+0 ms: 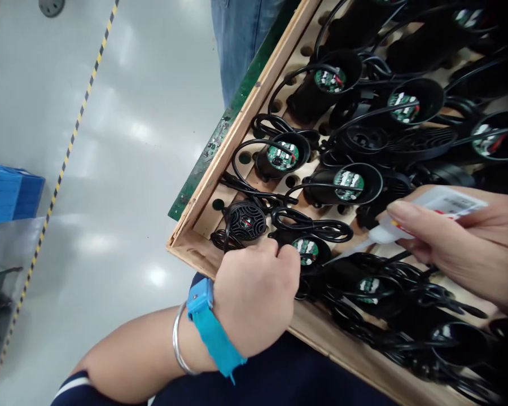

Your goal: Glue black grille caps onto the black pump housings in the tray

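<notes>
My left hand, with a blue wrist strap, is closed around the body of a black cylindrical housing; its fingertips are hidden. Inside the housing's open mouth sits a green circuit board with white parts. Between thumb and fingers, my right hand grips a small white glue bottle, tilted with its thin nozzle pointing down and left. The nozzle tip is at the rim of that housing; whether it touches I cannot tell. Just left of there lies a round black patterned cap.
A wooden crate holds several similar black housings with looped black cables. Its base has round holes. Beyond the crate stands a person in jeans. Blue bins and a striped floor line are at left.
</notes>
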### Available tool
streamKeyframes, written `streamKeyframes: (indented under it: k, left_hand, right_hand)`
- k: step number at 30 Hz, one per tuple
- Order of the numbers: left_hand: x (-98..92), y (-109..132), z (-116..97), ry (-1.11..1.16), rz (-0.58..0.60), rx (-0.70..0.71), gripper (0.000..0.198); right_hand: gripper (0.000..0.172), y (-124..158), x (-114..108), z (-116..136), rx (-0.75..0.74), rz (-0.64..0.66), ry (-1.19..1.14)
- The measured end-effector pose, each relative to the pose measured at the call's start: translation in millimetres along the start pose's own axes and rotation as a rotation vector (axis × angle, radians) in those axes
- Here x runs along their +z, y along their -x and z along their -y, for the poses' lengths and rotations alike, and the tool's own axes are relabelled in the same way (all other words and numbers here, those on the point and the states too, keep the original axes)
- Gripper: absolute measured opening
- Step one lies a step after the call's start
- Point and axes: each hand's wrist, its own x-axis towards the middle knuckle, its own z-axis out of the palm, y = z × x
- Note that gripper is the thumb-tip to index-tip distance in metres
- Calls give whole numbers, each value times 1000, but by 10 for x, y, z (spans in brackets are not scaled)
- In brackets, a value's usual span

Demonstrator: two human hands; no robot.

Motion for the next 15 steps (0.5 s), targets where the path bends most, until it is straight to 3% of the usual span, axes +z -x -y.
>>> streamKeyframes:
  k: [7,15]
  left_hand:
    - [4,6,-7,-4,2,18,14]
    - [-46,-2,-5,-10,96,5,15]
  right_hand:
    - [51,-72,12,267,-20,10,46]
    - [57,-108,24,304,-56,27,68]
